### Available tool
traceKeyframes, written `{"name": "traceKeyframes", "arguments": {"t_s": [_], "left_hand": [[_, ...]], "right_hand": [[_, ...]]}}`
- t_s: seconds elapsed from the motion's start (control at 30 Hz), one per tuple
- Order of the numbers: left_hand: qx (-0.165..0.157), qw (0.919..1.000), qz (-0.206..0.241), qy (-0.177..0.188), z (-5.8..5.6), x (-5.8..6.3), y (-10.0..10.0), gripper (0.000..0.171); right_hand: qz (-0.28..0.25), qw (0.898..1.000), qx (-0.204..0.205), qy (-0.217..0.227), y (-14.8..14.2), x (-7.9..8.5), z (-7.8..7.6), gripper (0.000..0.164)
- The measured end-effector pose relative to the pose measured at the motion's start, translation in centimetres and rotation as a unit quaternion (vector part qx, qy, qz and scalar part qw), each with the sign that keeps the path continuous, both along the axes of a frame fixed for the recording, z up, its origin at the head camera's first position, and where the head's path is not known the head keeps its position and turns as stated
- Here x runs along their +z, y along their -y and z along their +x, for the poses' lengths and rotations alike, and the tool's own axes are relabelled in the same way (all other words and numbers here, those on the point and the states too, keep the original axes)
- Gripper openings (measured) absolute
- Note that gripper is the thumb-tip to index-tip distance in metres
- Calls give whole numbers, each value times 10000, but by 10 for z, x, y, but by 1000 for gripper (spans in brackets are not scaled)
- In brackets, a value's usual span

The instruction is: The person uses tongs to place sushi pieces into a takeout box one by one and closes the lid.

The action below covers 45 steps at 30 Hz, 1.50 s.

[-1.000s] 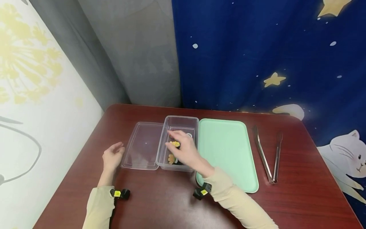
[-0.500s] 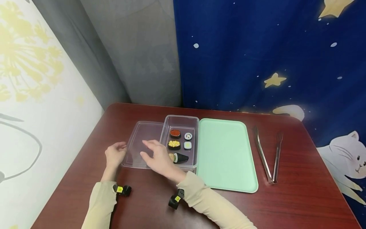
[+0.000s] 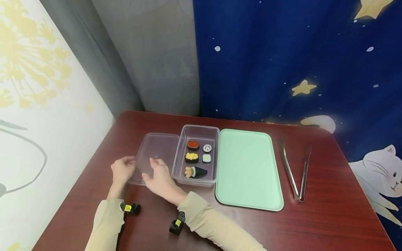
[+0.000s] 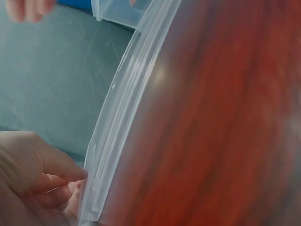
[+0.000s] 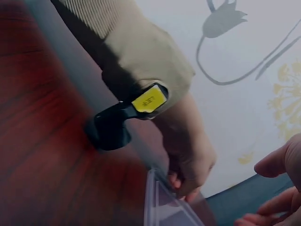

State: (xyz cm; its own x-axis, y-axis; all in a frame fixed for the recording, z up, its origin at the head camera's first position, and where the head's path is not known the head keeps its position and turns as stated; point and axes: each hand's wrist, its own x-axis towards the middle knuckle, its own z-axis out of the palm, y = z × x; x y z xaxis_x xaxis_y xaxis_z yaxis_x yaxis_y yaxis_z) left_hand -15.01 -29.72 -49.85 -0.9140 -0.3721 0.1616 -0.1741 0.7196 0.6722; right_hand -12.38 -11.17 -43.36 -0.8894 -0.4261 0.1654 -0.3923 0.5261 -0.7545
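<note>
A clear plastic lid (image 3: pixel 161 146) lies left of a clear food container (image 3: pixel 198 132). My left hand (image 3: pixel 123 170) pinches the lid's left edge; in the left wrist view, the thumb (image 4: pixel 70 170) presses on the rim with the fingers curled beneath. Over the lid's near part is my right hand (image 3: pixel 161 181), thumb and fingers spread and holding nothing. Inside the container sit sushi pieces: one with red roe (image 3: pixel 193 145), one topped in yellow (image 3: pixel 191 157), a dark cone-shaped hand roll (image 3: pixel 199 172) and two small white rolls (image 3: pixel 206 153).
Right of the container, a light green tray (image 3: pixel 249 170) lies against its side. Metal tongs (image 3: pixel 290 174) rest spread beyond the tray. The dark red table (image 3: pixel 329 188) ends at curtains behind and a white wall on the left.
My right hand has moved left out of the container to above the lid. The lid has shifted slightly left with my left hand at its edge.
</note>
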Motion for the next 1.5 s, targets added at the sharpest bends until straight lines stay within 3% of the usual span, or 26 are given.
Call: {"name": "traceKeyframes", "arguments": {"t_s": [0.13,0.3,0.47,0.67,0.8,0.97,1.17,1.3,1.4,1.5], "left_hand": [[66,10000,-55,-3,4,1,7,24],[119,9999,-70,62,7,2,13,24],[95,9999,-59,109,8,3,14,25],[102,9999,-43,82,10,4,15,24],[228,9994,57,263,13,7,15,25],[429,9969,291,586,18,12,22,25],[449,9933,600,878,29,23,42,29],[343,9887,1200,829,37,35,53,37],[246,9794,1922,568,41,45,57,37],[203,9605,2774,94,43,53,57,22]], "right_hand": [[-74,9970,-303,705,11,-8,0,66],[-485,9847,-898,1412,20,-20,-1,79],[-576,9802,-1224,1443,23,-29,-1,84],[-539,9756,-1347,1650,22,-36,-4,83],[-709,9734,-1367,1695,22,-39,-5,78],[-1017,9745,-1502,1319,24,-37,-6,67],[-1549,9738,-1553,597,27,-25,-5,59],[-2031,9674,-1510,-53,28,-19,-10,58],[-2467,9568,-1462,-474,27,-12,-17,56],[-2658,9490,-1471,-842,25,-4,-25,50]]}}
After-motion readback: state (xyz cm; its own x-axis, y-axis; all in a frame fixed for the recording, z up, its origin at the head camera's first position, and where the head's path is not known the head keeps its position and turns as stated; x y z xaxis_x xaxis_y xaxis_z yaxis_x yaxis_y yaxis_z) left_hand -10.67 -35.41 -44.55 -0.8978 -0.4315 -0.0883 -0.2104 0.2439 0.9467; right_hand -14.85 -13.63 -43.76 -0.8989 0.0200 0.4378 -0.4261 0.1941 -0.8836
